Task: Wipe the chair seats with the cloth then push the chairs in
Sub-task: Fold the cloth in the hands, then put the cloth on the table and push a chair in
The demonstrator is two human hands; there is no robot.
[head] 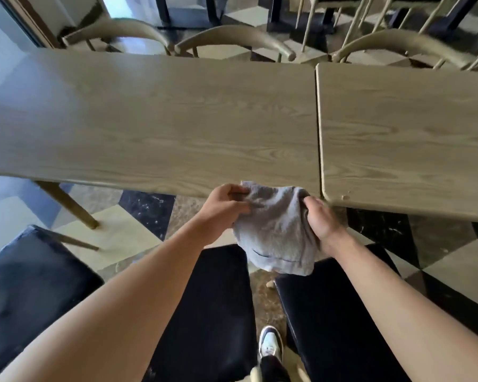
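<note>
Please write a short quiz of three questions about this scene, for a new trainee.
1. True or false: both hands hold the grey cloth.
2. Which is nearest the left hand? A) table edge B) shoe C) far chair backs
3. What colour are the near chair seats?

Key
1. True: the left hand and the right hand each grip a side of the cloth.
2. A.
3. Black.
</note>
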